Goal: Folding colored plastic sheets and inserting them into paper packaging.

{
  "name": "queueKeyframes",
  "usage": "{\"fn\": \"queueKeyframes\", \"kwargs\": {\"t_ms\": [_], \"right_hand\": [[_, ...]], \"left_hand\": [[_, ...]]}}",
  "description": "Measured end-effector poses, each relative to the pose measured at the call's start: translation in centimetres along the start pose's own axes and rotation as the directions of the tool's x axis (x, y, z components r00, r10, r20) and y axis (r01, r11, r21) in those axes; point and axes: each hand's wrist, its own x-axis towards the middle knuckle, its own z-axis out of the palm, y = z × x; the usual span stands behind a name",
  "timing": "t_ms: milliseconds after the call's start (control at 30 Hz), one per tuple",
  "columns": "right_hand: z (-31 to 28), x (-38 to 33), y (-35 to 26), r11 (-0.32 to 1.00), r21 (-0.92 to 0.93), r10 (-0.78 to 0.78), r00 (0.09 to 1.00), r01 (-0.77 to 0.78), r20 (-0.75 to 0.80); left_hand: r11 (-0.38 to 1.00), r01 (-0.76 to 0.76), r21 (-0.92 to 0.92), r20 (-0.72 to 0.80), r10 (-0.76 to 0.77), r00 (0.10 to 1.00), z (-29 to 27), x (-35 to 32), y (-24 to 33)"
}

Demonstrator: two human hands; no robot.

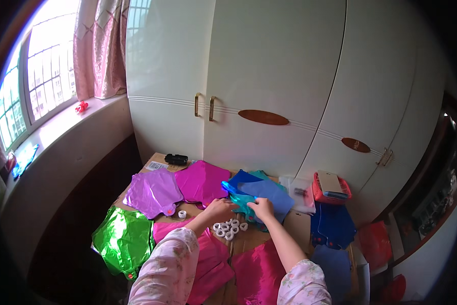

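A shiny turquoise-blue foil piece (242, 201), crumpled and like a flat, uninflated foil balloon, is stretched between my hands above the table. My left hand (220, 209) has its fingers closed at the foil's left side, with the fingertips partly hidden. On the other side my right hand (262, 207) pinches the same piece. Just below them sits a cluster of small white rings (230, 230), like little rolls, and one more white ring (182, 214) stands apart to the left. Flat blue sheets (269, 191) lie behind my right hand.
Around the cardboard-covered table lie foil piles: lilac (154, 192), magenta (202, 181), green (122, 240), pink (261, 272) and dark blue (332, 225). A black object (176, 159) and a red basket (331, 188) stand at the back, before a white cabinet (269, 66).
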Motion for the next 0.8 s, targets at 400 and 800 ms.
{"fn": "queueKeyframes", "kwargs": {"t_ms": [400,800], "right_hand": [[-7.6,6.1,-5.8,0.876,-0.286,-0.482,0.704,0.388,-0.521],[10.0,5.6,-13.0,0.443,-0.288,-0.858,0.495,0.849,0.140]], "left_hand": [[0.817,0.548,0.180,0.023,-0.561,0.828,-6.6,-9.3,-6.9],[0.838,0.535,0.103,0.067,-0.543,0.837,-4.7,-11.1,-8.8]]}}
